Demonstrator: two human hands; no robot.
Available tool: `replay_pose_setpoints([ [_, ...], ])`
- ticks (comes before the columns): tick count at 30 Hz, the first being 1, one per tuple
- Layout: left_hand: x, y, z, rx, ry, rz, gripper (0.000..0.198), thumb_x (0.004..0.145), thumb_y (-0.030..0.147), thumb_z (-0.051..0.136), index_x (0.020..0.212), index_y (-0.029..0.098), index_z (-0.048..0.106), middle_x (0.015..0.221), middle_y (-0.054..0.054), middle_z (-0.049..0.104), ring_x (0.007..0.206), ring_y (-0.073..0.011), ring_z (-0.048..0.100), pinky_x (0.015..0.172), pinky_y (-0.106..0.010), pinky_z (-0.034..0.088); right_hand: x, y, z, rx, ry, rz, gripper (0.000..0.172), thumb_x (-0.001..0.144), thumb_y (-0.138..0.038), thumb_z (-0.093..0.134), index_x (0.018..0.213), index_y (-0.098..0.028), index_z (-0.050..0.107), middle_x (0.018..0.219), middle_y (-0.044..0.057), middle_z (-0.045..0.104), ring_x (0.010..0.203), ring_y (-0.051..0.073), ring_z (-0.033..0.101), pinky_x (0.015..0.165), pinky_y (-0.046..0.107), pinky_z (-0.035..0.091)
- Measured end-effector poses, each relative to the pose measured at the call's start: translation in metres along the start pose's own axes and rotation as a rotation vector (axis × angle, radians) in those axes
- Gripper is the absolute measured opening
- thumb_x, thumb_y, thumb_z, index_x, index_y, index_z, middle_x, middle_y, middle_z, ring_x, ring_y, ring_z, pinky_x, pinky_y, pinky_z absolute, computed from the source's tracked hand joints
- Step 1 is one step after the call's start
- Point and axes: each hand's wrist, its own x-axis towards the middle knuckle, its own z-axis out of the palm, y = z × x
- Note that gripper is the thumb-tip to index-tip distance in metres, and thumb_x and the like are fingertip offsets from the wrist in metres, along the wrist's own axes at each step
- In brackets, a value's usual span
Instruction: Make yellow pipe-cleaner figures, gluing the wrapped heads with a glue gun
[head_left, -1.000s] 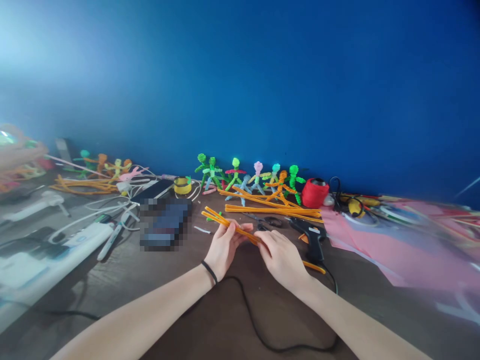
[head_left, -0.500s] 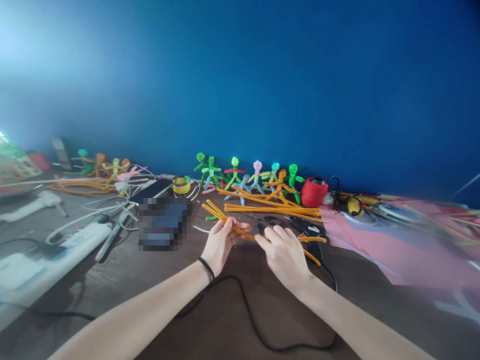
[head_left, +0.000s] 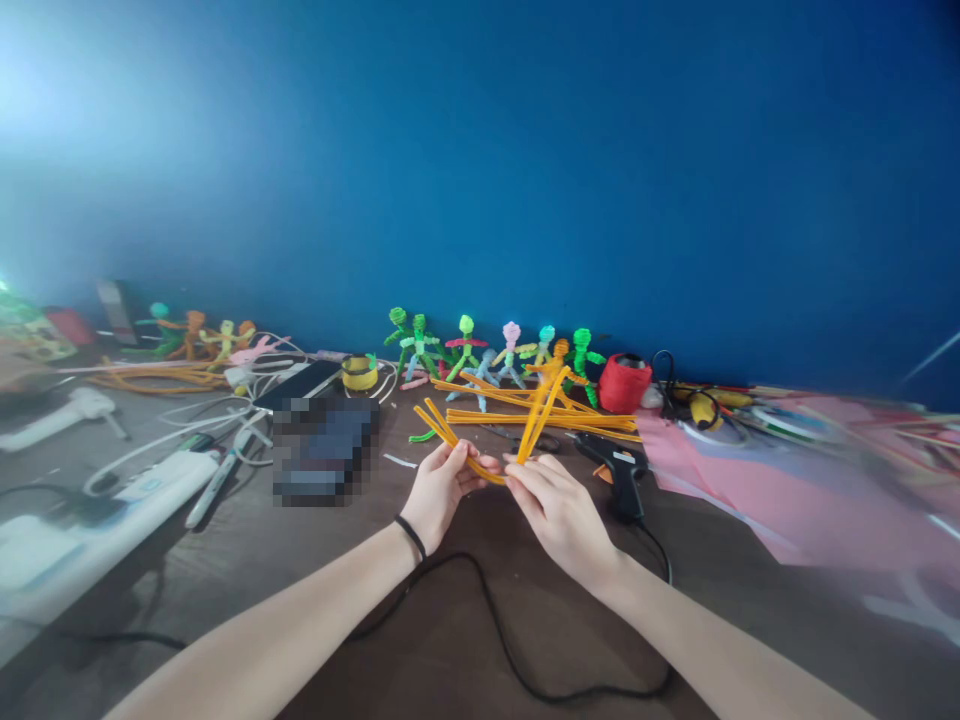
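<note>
Head view: a bundle of fuzzy orange pipe cleaners [head_left: 452, 438] is held just above the dark brown wooden table [head_left: 450, 660], in front of the person. It is pinched by the left hand [head_left: 442, 488] and the right hand [head_left: 561, 512], both closed on it with their fingertips nearly touching. The bundle is bent into a V at the hands. A black hot-glue gun [head_left: 619, 470] is seen just right of the right hand. A row of coloured pipe-cleaner figures [head_left: 466, 350] and a red yarn spool [head_left: 621, 384] are placed behind, by the wall.

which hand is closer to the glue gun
Right. The right hand sits just left of the glue gun; the left hand is farther left. Both hold pipe cleaners.
</note>
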Motion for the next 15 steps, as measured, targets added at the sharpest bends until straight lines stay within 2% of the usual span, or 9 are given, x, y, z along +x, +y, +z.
replay_pose_setpoints([
  [5,0.0,-0.0016,0.0015,0.091,-0.012,0.005,0.02,0.071,0.032,0.062,0.07,0.015,0.052,0.065,-0.005,0.066,0.064,-0.0158,0.063,0.058,-0.024,0.045,0.0011,0.0013,0.0021,0.34,0.064,0.277,0.017,0.084,-0.021,0.045,0.089,-0.018,0.061,0.086,0.006,0.066,0.08,0.017,0.06,0.074,0.029,0.047],
  [8,0.0,-0.0027,0.0018,0.126,-0.026,0.008,0.022,0.07,0.034,0.063,0.069,0.015,0.053,0.063,-0.005,0.066,0.063,-0.0161,0.063,0.057,-0.024,0.044,0.0028,0.0025,0.0041,0.573,0.059,0.435,0.008,0.082,-0.025,0.048,0.084,-0.018,0.052,0.085,0.006,0.066,0.079,0.017,0.062,0.073,0.03,0.048],
  [9,-0.0001,-0.0029,0.0019,0.137,-0.03,0.014,0.022,0.07,0.034,0.063,0.069,0.015,0.053,0.062,-0.005,0.066,0.062,-0.0158,0.063,0.056,-0.024,0.044,0.0033,0.0034,0.0053,0.67,0.069,0.49,0.009,0.08,-0.027,0.05,0.083,-0.019,0.047,0.082,0.005,0.066,0.076,0.017,0.063,0.071,0.031,0.048],
  [11,-0.0005,-0.0029,0.002,0.155,-0.038,0.026,0.022,0.07,0.034,0.063,0.069,0.015,0.054,0.062,-0.004,0.066,0.06,-0.0149,0.062,0.055,-0.023,0.044,0.0042,0.006,0.0079,0.856,0.081,0.594,0.022,0.076,-0.03,0.055,0.083,-0.021,0.037,0.075,0.003,0.066,0.067,0.017,0.063,0.067,0.031,0.049],
  [15,-0.001,-0.0023,0.0021,0.189,-0.064,0.034,0.02,0.072,0.032,0.061,0.068,0.014,0.055,0.061,-0.004,0.065,0.057,-0.0131,0.06,0.053,-0.022,0.044,0.0066,0.0097,0.0095,0.988,0.071,0.723,0.033,0.072,-0.033,0.06,0.091,-0.02,0.036,0.067,0.001,0.066,0.061,0.016,0.062,0.062,0.03,0.048],
])
